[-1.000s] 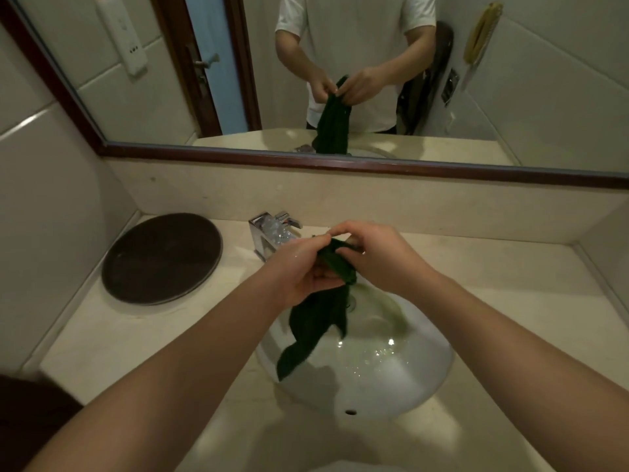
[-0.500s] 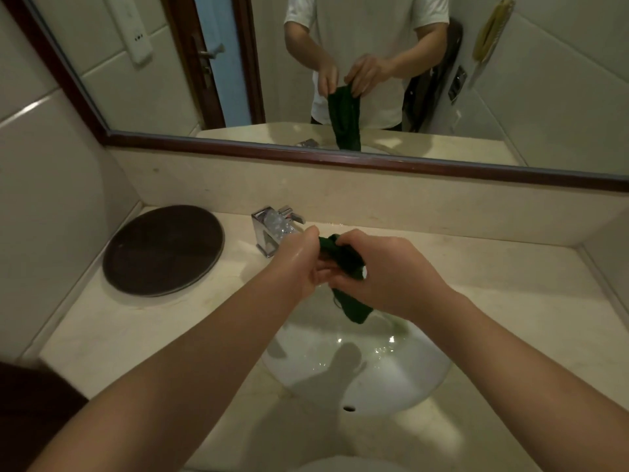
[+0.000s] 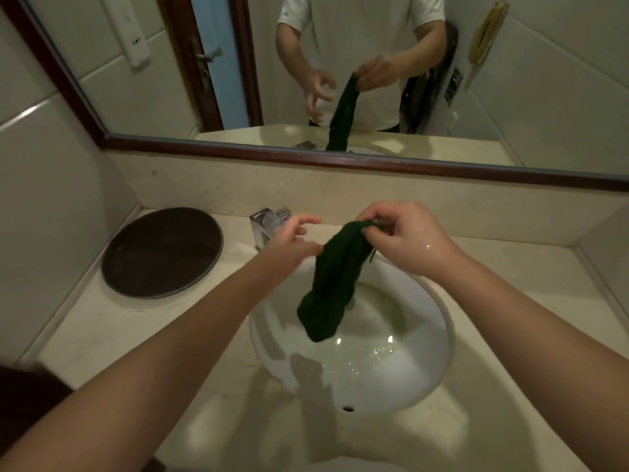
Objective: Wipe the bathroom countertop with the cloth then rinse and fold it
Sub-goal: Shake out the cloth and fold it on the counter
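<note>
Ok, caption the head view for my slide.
Right hand dangles a twisted dark green cloth over the white sink; left hand open.

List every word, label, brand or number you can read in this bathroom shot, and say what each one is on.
None can be read.
White wall unit in the mirror: small dark marks only, too blurred to read.
Dark panel on the reflected wall: no legible text.
Chrome faucet, green cloth, round dark tray and basin: no lettering visible.
</note>
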`<control>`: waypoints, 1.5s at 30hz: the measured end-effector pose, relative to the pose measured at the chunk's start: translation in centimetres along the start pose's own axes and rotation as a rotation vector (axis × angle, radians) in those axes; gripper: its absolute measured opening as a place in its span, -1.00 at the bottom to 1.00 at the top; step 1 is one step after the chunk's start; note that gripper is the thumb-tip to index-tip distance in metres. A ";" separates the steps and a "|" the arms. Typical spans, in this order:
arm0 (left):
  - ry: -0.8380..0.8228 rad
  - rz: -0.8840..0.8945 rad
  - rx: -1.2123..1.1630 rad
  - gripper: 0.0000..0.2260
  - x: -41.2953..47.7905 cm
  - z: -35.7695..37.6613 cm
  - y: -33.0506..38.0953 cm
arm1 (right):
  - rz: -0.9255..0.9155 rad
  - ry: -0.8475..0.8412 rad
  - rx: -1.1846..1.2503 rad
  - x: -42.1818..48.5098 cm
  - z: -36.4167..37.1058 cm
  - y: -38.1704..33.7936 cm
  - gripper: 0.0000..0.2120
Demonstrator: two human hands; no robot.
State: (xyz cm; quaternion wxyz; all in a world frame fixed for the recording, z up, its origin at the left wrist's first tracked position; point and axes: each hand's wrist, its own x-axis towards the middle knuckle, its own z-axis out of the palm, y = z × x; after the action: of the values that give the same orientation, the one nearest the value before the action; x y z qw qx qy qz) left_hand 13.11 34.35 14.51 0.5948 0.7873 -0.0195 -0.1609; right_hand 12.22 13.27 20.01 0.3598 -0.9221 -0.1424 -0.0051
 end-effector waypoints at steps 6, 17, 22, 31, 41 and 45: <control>-0.155 0.118 0.008 -0.85 -0.6 1.5 -1.6 | -0.032 0.018 0.072 0.4 -2.2 -0.7 -0.82; -0.115 0.134 0.370 -0.90 -0.3 -1.6 -1.3 | 0.038 0.024 -0.078 0.2 -4.3 1.2 -0.74; 0.001 0.084 0.382 -0.97 -0.8 -4.9 1.8 | 0.083 0.020 -0.181 1.0 -3.9 1.1 -0.83; 0.219 0.268 0.444 -0.94 -3.0 -9.5 3.9 | 0.083 0.177 0.035 2.9 -1.7 -1.4 -0.90; 0.512 0.345 0.187 -0.84 -4.1 -15.6 1.8 | -0.072 0.187 0.295 7.3 3.6 -6.7 -0.83; 0.616 0.372 0.366 -0.86 -8.8 -16.8 -0.1 | -0.189 0.088 0.295 5.8 6.4 -8.0 -0.85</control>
State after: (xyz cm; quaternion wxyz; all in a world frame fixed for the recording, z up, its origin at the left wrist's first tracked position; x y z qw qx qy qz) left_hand 9.43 51.95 20.45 0.4418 0.8747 -0.0109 0.1991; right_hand 15.05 24.69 21.20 0.4950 -0.8407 -0.2116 -0.0583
